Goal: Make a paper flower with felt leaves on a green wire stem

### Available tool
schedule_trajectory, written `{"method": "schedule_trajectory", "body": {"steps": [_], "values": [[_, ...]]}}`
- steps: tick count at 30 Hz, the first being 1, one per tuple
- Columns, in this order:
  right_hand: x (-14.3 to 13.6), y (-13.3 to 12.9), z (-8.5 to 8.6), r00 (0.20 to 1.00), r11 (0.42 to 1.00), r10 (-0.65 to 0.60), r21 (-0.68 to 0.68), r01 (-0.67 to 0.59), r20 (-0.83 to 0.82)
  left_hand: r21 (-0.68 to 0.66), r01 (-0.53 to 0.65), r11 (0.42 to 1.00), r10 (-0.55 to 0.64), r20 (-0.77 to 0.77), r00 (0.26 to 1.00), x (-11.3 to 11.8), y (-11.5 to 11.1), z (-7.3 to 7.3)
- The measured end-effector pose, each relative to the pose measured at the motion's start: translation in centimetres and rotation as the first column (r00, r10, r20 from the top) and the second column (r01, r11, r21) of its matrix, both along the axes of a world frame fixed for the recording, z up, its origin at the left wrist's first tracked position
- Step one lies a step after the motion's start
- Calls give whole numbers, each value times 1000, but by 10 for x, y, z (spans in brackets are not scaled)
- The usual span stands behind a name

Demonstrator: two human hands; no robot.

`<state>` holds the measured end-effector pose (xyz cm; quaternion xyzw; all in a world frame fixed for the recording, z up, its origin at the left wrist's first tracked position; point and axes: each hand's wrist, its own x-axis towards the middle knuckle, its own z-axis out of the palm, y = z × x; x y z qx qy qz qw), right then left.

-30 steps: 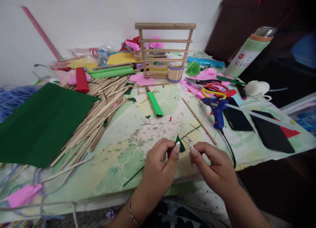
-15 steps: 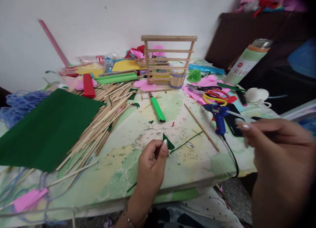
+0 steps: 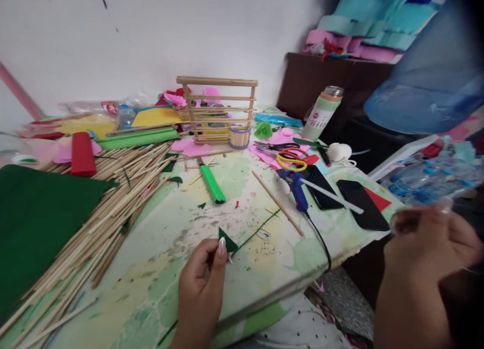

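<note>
My left hand is closed in a pinch above the front of the table, with a small dark green paper triangle between thumb and fingers. A thin green stem runs from beside this hand toward the back right; whether the hand also grips it, I cannot tell. Off the table's right edge, my right hand is raised, blurred, its fingers curled together. Anything between those fingertips is too smeared to make out. A blue glue gun with a white glue stick lies between the hands, nearer the right one.
A green cutter and a wooden stick lie mid-table. Behind stands a stick frame with a small round basket. Left are loose sticks and green paper. Scissors, phones and a bottle are right.
The view has swung to the right, showing more of the phones and water bottles. My right hand has moved away from the glue gun, past the table edge. My left hand keeps its pinch.
</note>
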<state>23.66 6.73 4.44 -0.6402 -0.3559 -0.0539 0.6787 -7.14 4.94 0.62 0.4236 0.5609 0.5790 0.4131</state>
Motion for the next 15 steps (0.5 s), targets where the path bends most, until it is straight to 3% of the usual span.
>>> {"method": "schedule_trajectory", "body": {"steps": [3, 6, 12, 14, 15], "values": [[9, 15, 7, 992, 996, 1, -85, -12, -129, -15, -7, 1000, 7, -23, 1000, 0, -1, -1], [19, 25, 15, 994, 966, 51, -248, -73, -96, -7, -15, 1000, 14, -38, 999, 0, -1, -1], [15, 21, 24, 998, 983, -42, -179, 32, -49, 8, -25, 1000, 25, -34, 999, 1, -1, -2], [7, 18, 21, 1000, 977, -2, -212, -2, -19, 20, -29, 999, 29, -30, 999, 2, 0, -2], [1, 17, 17, 996, 960, 81, -271, -68, 37, 29, -27, 999, 28, -31, 999, 2, 0, -2]]}}
